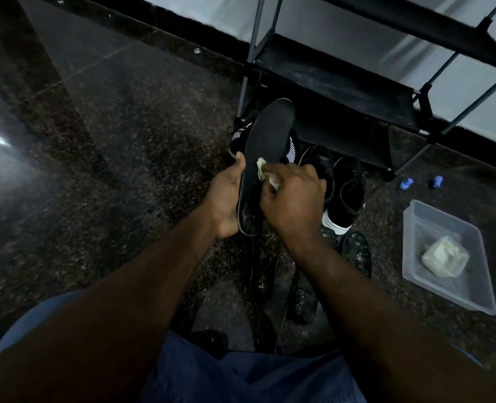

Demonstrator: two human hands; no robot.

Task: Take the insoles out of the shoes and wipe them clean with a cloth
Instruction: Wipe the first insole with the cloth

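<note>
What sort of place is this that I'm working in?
Probably a home entryway or shoe-storage corner: a black tiered shoe rack stands against a pale wall, and black shoes sit on the speckled stone floor before it.

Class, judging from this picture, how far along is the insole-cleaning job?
Done: several insoles are out; speckled insoles lie on the floor. In hand: the left hand holds a black insole while the right hand rubs a cloth across it. Left: its heel end looks speckled, and the floor insoles look unwiped.
</note>
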